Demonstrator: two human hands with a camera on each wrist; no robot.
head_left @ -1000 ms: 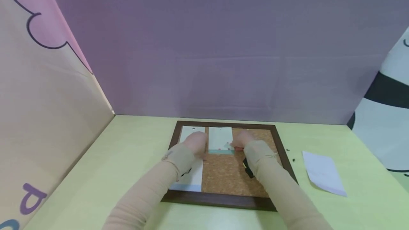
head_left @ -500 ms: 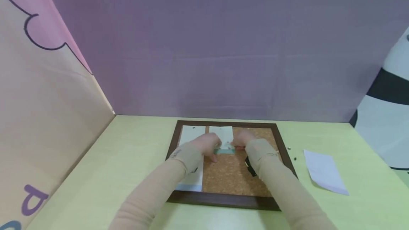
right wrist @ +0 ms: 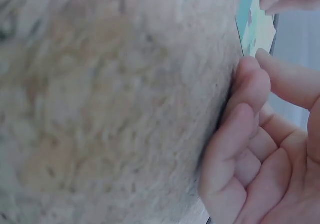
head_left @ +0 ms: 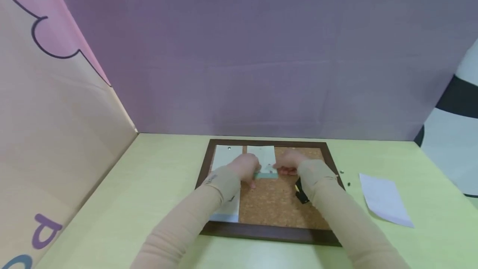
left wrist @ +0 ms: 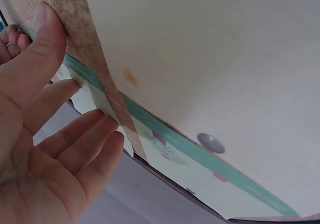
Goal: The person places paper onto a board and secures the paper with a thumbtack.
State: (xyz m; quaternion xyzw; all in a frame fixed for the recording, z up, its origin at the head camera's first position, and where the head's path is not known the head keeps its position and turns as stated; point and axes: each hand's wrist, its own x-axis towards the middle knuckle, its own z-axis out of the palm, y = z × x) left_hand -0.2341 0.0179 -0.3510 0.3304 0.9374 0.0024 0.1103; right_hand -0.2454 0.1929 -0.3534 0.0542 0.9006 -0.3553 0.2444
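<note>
A small white paper sheet (head_left: 264,153) with a green band lies on the cork board (head_left: 276,206) near its top middle. At that sheet's left edge, my left hand (head_left: 245,167) touches it with loosely bent fingertips (left wrist: 107,119), the thumb apart over the cork. My right hand (head_left: 291,160) is at its right edge, thumb and forefinger tips close together there and the other fingers (right wrist: 235,129) curled against the cork. To the left, long papers (head_left: 228,155) are held by a silver thumbtack (left wrist: 211,143); my left forearm partly covers them.
The board has a dark brown wooden frame (head_left: 269,232). Right of it on the pale table (head_left: 93,202) lie a loose white sheet (head_left: 384,200) and two small tacks, one silver (head_left: 341,172), one dark (head_left: 349,184). A purple backdrop (head_left: 239,53) rises behind.
My left hand has moved right from the long papers to the small sheet's left edge. The right hand has stayed at its right edge. The view has shifted slightly.
</note>
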